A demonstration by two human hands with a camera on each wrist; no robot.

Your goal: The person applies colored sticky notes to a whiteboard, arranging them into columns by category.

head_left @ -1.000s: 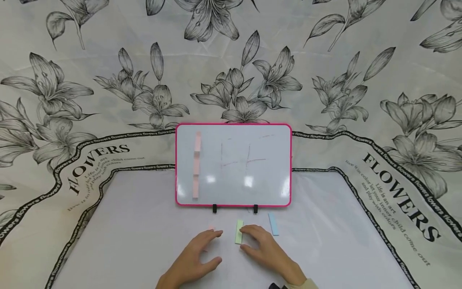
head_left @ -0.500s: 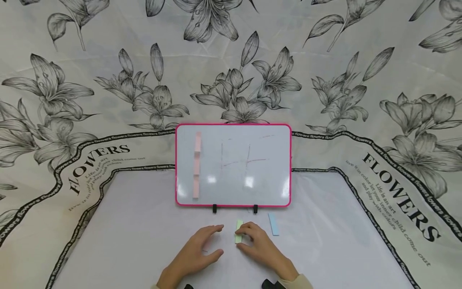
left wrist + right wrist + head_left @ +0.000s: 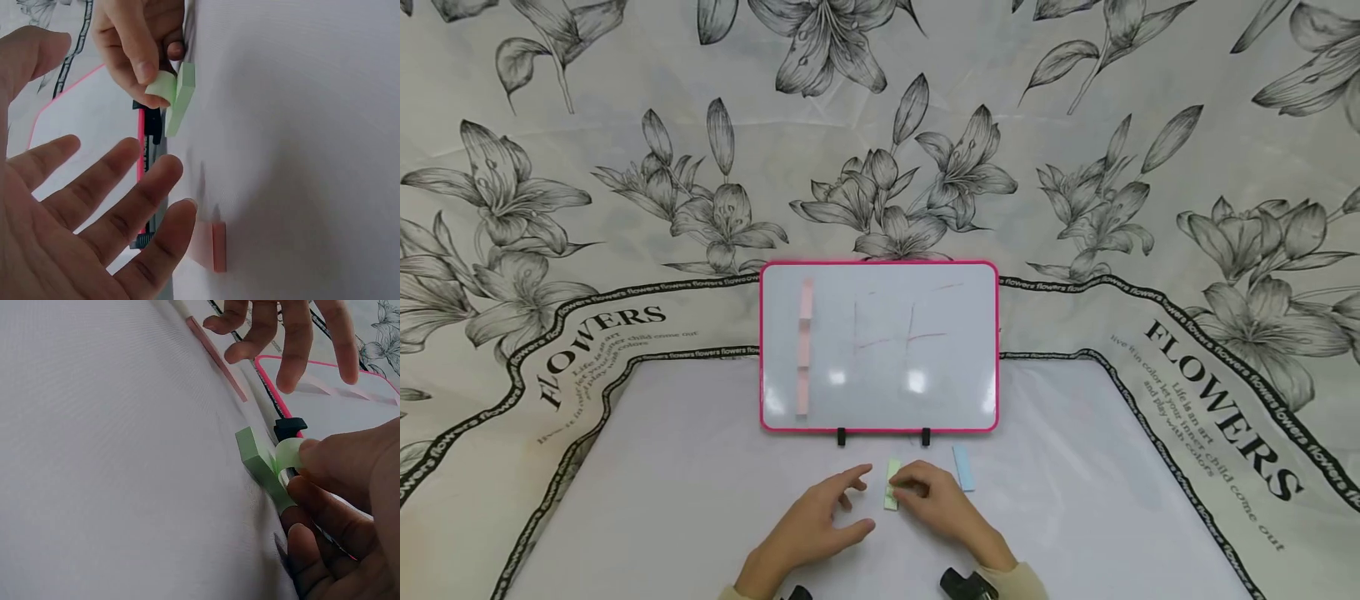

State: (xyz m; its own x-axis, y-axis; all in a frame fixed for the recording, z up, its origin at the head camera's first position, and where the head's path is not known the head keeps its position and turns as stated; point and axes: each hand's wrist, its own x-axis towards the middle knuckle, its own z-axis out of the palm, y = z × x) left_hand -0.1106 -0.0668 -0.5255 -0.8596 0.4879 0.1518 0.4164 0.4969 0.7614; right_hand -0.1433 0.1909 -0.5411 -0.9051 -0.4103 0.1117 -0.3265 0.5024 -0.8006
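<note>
A thin pad of green sticky notes point(image 3: 892, 467) lies on the white cloth in front of the whiteboard. My right hand point(image 3: 946, 506) pinches its top sticky note point(image 3: 289, 452) between thumb and fingers; that sheet bends up in a curl away from the pad, as the right wrist view shows. My left hand point(image 3: 808, 523) hovers to the left with fingers spread and nothing in them. Close by it is a pink sticky note pad point(image 3: 219, 247), seen in both wrist views but covered by the hand in the head view.
A pink-framed whiteboard point(image 3: 955, 383) stands behind on black feet point(image 3: 926, 437), with faint red lines. Down its left side runs a column of pink sticky notes point(image 3: 804, 346). A blue sticky note pad point(image 3: 963, 468) lies right of the green one.
My right hand has gone from beside the green pad to pinching its top sheet, which now curls up. The left hand has shifted slightly right, fingers still spread.
</note>
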